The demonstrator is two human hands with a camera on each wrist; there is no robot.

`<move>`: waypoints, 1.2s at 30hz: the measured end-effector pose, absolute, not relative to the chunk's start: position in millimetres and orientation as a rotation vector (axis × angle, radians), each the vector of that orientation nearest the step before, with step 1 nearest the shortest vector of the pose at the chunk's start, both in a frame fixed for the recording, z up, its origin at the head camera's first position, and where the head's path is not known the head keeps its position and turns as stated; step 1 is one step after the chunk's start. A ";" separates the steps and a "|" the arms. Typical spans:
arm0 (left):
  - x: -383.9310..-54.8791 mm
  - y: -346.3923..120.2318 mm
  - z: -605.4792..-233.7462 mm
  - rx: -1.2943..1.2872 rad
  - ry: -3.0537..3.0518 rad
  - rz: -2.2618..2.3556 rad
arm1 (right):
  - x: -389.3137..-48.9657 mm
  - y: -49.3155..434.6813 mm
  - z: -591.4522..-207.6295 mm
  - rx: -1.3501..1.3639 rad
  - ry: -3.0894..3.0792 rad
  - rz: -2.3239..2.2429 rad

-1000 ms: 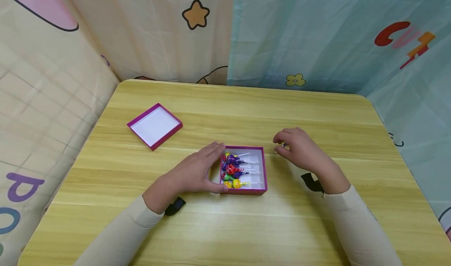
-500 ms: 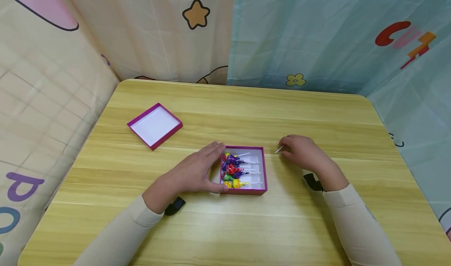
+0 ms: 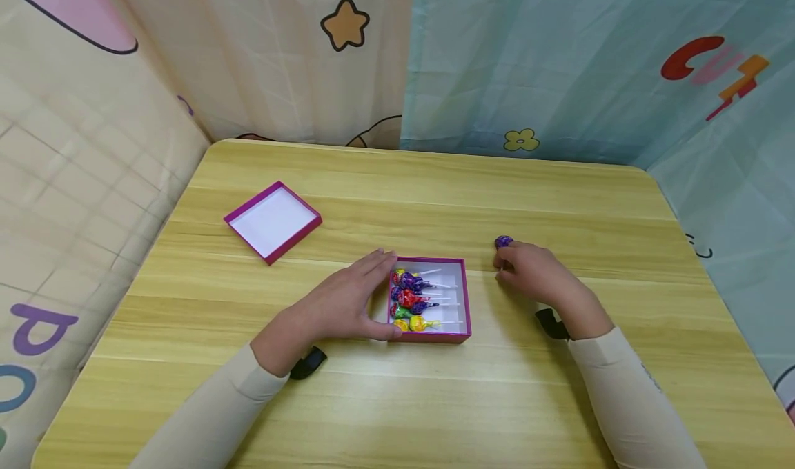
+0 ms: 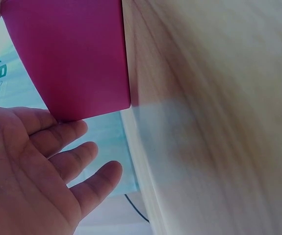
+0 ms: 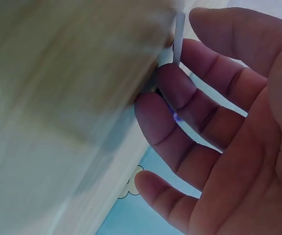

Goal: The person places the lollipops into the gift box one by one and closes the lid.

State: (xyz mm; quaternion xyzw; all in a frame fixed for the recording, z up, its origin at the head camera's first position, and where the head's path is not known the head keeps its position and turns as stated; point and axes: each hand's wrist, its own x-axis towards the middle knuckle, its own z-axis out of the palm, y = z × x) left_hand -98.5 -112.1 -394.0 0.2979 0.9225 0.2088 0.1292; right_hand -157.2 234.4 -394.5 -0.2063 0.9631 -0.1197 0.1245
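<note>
My left hand (image 3: 348, 300) grips the magenta box (image 3: 466, 296) at its left end, thumb at the near corner and fingertips at the far one. In the left wrist view the box's magenta side (image 4: 77, 58) shows between thumb and fingers. Inside lie several wrapped lollipops, among them a yellow lollipop (image 3: 419, 323) and a red lollipop (image 3: 410, 299), white sticks pointing right. Right of the box, my right hand (image 3: 535, 270) is low over the table at a purple-wrapped lollipop (image 3: 504, 242). Its white stick (image 5: 179, 36) stands at the fingertips, with the thumb a little apart from it.
A box lid (image 3: 273, 222) with a white inside and magenta rim lies at the far left of the wooden table (image 3: 422, 407). Dark straps are at both wrists. Patterned curtains (image 3: 577, 62) hang behind the table and at its sides.
My right hand has come slightly nearer and lower. The purple lollipop has turned, its head now showing beyond my fingers and its stick no longer pointing out to the left. My left hand stays put.
</note>
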 end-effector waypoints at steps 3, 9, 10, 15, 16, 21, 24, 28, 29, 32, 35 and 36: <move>-98.5 -112.2 -393.8 0.863 2.679 0.610 | -157.4 235.2 -395.1 -0.599 2.809 -0.349; -98.6 -111.9 -394.1 0.863 2.677 0.617 | -157.8 237.4 -396.6 -0.637 2.818 -0.373; -98.7 -111.9 -394.1 0.864 2.677 0.616 | -157.6 237.9 -396.5 -0.643 2.817 -0.383; -98.8 -111.8 -393.6 0.860 2.676 0.606 | -156.5 242.7 -396.1 -0.643 2.807 -0.433; -98.8 -111.8 -393.5 0.859 2.676 0.606 | -156.1 243.5 -395.8 -0.638 2.806 -0.441; -99.0 -112.2 -392.7 0.861 2.680 0.612 | -154.6 246.2 -394.3 -0.584 2.795 -0.470; -99.0 -112.3 -392.7 0.866 2.681 0.616 | -154.6 247.1 -394.9 -0.553 2.786 -0.473; -98.9 -112.3 -393.3 0.871 2.680 0.616 | -155.2 247.6 -395.7 -0.519 2.780 -0.473; -99.0 -112.2 -393.3 0.872 2.680 0.616 | -155.3 247.6 -395.5 -0.511 2.782 -0.472; -99.0 -112.2 -393.1 0.877 2.683 0.611 | -156.0 247.8 -395.0 -0.494 2.789 -0.463; -99.1 -112.2 -392.5 0.882 2.682 0.609 | -156.9 248.2 -395.3 -0.497 2.789 -0.456; -99.2 -112.2 -392.4 0.883 2.682 0.609 | -157.1 248.4 -395.7 -0.503 2.788 -0.456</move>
